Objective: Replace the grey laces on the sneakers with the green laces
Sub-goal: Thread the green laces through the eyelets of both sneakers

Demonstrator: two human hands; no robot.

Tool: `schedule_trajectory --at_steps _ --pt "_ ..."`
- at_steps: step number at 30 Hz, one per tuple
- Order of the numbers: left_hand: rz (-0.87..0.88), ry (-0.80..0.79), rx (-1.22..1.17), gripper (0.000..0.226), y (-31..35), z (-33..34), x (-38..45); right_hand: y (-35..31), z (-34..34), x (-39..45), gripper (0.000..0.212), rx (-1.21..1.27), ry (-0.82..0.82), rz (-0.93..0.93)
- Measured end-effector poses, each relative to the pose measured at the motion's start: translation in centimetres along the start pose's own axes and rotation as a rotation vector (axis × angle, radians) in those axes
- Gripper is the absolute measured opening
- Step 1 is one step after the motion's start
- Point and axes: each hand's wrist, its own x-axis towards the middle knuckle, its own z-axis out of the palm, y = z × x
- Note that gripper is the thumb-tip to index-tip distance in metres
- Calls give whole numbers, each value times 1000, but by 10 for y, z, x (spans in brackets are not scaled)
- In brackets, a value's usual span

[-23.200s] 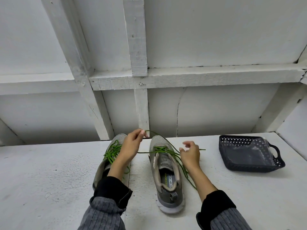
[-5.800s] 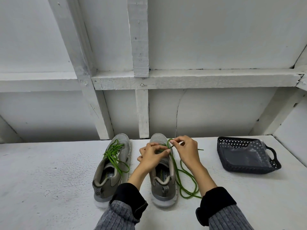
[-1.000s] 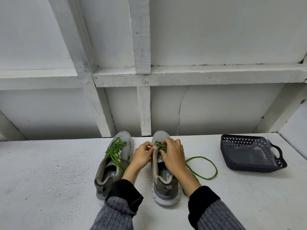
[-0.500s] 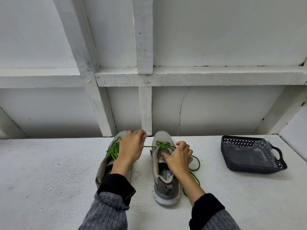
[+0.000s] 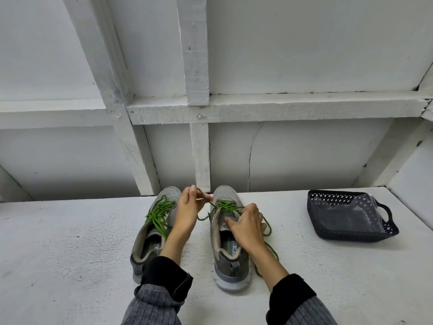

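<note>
Evidently the person is drawing a green lace [image 5: 226, 205] through the eyelets of the right-hand sneaker [image 5: 228, 245], low in the centre of the frame. The left hand [image 5: 187, 211] pinches one end of that lace in a tight fingertip grip and lifts it up and leftward, probably to take out slack. The right hand [image 5: 246, 225] presses down on the shoe's tongue, its thumb tucked inside the collar, likely to steady the shoe against the pull; the lace's loose tail [image 5: 269, 240] trails beside that wrist. Just to its left, the other sneaker [image 5: 152, 233] already carries green lacing [image 5: 160, 213].

Both shoes rest toes-away on a rough white table [image 5: 70, 254]. A dark perforated basket [image 5: 351, 219] holding clear plastic sits well apart at right. White painted beams [image 5: 194, 66] and panels fill the upper frame.
</note>
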Motion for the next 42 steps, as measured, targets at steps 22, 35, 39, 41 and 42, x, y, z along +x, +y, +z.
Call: schedule_trajectory --at_steps 22,35,39,41,42 --pt "156 -133 1262 25 -27 -10 2 0 -1 -1 52 22 -16 52" --pt "186 365 230 34 23 -21 2 0 0 -2 52 30 -22 45" --pt "312 183 637 15 15 -19 -3 -1 -1 -2 49 37 -30 39" --pt "275 19 920 15 2 -18 -1 1 -2 -2 46 51 -49 33" --pt "256 -64 1012 17 -5 -18 1 3 -4 -1 44 56 -63 26"
